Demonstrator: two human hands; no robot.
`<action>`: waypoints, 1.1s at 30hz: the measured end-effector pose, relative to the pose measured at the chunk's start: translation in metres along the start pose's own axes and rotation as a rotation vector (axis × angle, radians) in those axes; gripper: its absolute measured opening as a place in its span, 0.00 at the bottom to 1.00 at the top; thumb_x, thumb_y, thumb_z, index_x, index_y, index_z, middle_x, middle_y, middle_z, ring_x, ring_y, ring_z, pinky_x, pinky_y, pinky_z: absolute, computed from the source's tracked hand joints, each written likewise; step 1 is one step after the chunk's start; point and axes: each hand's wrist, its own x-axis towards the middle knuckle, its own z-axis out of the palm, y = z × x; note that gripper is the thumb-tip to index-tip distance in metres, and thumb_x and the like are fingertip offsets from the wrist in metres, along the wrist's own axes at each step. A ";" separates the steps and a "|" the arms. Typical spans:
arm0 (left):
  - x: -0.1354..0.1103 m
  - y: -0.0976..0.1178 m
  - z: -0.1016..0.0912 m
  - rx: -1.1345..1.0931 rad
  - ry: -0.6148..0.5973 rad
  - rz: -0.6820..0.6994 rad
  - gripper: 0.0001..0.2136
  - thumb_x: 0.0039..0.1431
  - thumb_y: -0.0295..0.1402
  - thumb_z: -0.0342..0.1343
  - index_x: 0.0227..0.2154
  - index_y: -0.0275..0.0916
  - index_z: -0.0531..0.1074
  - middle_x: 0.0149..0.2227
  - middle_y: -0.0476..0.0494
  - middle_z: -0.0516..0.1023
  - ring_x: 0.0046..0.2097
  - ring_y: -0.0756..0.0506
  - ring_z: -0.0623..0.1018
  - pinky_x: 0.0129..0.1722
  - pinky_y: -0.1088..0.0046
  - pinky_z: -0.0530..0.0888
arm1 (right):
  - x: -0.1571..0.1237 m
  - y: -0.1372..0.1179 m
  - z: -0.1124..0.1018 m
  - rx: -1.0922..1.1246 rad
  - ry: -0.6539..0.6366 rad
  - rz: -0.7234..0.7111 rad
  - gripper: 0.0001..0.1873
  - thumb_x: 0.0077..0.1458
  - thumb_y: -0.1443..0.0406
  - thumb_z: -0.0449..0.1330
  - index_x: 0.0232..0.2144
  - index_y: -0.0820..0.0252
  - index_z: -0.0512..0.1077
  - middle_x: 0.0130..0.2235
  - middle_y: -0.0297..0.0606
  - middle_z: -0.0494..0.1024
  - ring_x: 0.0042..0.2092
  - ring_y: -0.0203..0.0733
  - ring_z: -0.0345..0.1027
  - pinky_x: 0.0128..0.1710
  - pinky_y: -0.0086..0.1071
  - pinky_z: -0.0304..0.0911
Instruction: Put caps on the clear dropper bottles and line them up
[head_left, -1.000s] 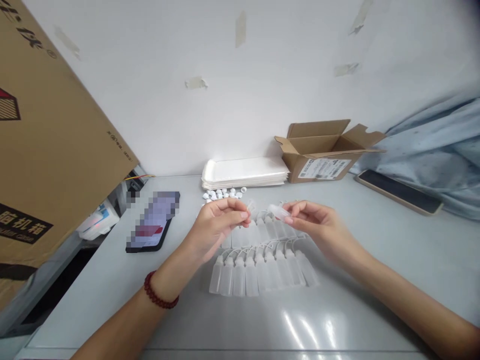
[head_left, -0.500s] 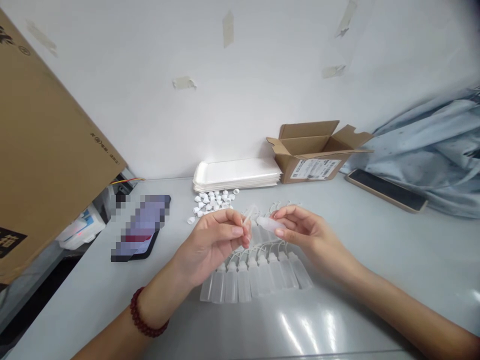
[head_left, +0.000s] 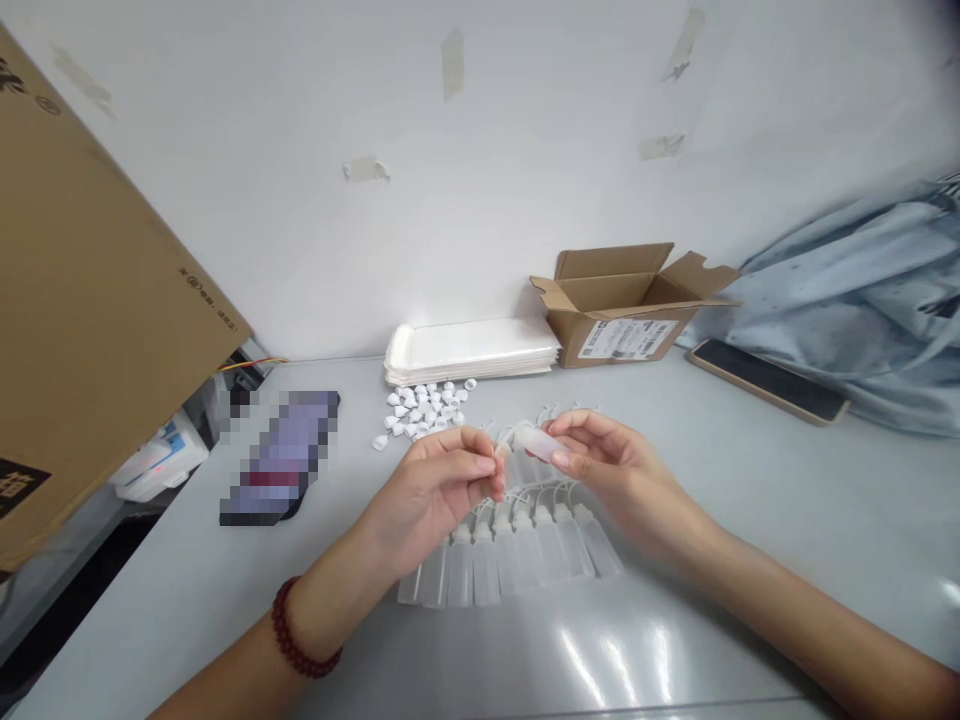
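My right hand [head_left: 626, 475] is closed around a small translucent plastic squeeze bottle [head_left: 540, 445], tilted with its neck toward the left. Close to that neck, my left hand [head_left: 435, 490] pinches a thin translucent tube [head_left: 504, 450] between thumb and fingertips. The tube appears to curve over to the bottle's neck; whether it is joined there I cannot tell. Below both hands, a row of similar bottles [head_left: 486, 570] with thin curved tubes at their necks lies on the grey table [head_left: 420, 660]. More bottles lie behind, partly covered by my hands.
Small white caps [head_left: 424, 405] lie in a heap before a stack of white envelopes [head_left: 472, 345]. An open cardboard box [head_left: 622, 320] stands at the back. One phone [head_left: 289, 455] lies left, another [head_left: 765, 380] right beside grey-blue cloth [head_left: 847, 310]. A large carton [head_left: 97, 300] leans in from the left.
The tube in my left hand has tipped from pointing up to curving over the bottle's neck. My hands are slightly closer together, and the bottle is still in my right hand.
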 end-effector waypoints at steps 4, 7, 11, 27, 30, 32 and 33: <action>0.001 -0.002 0.000 0.026 0.056 -0.017 0.03 0.52 0.22 0.56 0.26 0.33 0.71 0.27 0.46 0.71 0.29 0.52 0.72 0.32 0.77 0.70 | -0.001 0.001 0.000 0.021 -0.008 -0.002 0.09 0.50 0.64 0.67 0.35 0.55 0.72 0.37 0.33 0.75 0.39 0.34 0.67 0.38 0.28 0.60; 0.000 -0.003 0.000 0.067 0.082 -0.012 0.03 0.52 0.22 0.57 0.29 0.34 0.70 0.27 0.48 0.70 0.29 0.52 0.71 0.33 0.76 0.69 | -0.002 0.001 0.000 0.024 -0.004 -0.006 0.09 0.51 0.64 0.67 0.35 0.55 0.72 0.37 0.32 0.75 0.39 0.34 0.68 0.39 0.27 0.60; -0.003 -0.003 0.001 0.187 0.091 0.023 0.11 0.53 0.24 0.58 0.39 0.39 0.68 0.27 0.52 0.70 0.29 0.52 0.71 0.33 0.74 0.68 | -0.003 0.001 0.000 0.022 -0.006 0.004 0.09 0.52 0.62 0.66 0.36 0.55 0.72 0.37 0.33 0.75 0.41 0.37 0.69 0.42 0.30 0.60; -0.005 -0.002 0.008 0.385 0.145 0.066 0.17 0.53 0.27 0.58 0.46 0.42 0.69 0.28 0.52 0.70 0.29 0.51 0.70 0.32 0.73 0.67 | -0.004 0.002 0.001 0.059 -0.061 0.086 0.08 0.53 0.62 0.65 0.36 0.55 0.70 0.35 0.34 0.77 0.41 0.40 0.72 0.46 0.34 0.60; -0.005 -0.002 0.008 0.331 0.167 0.057 0.15 0.53 0.27 0.58 0.45 0.41 0.70 0.26 0.53 0.70 0.28 0.52 0.70 0.32 0.73 0.67 | -0.003 0.002 0.001 0.073 -0.061 0.084 0.08 0.53 0.63 0.65 0.36 0.55 0.71 0.35 0.34 0.77 0.41 0.40 0.72 0.46 0.34 0.59; -0.005 -0.003 0.007 0.271 0.175 0.042 0.14 0.53 0.27 0.59 0.44 0.41 0.70 0.25 0.54 0.69 0.27 0.52 0.70 0.32 0.74 0.67 | -0.003 0.002 0.001 0.071 -0.054 0.081 0.08 0.53 0.63 0.65 0.36 0.55 0.71 0.35 0.34 0.77 0.41 0.40 0.73 0.47 0.34 0.59; -0.005 -0.003 0.007 0.236 0.178 0.032 0.14 0.53 0.26 0.59 0.44 0.41 0.70 0.25 0.54 0.68 0.27 0.53 0.69 0.32 0.74 0.67 | -0.003 0.002 0.001 0.066 -0.047 0.077 0.08 0.53 0.63 0.65 0.36 0.55 0.71 0.35 0.34 0.77 0.41 0.40 0.73 0.46 0.34 0.59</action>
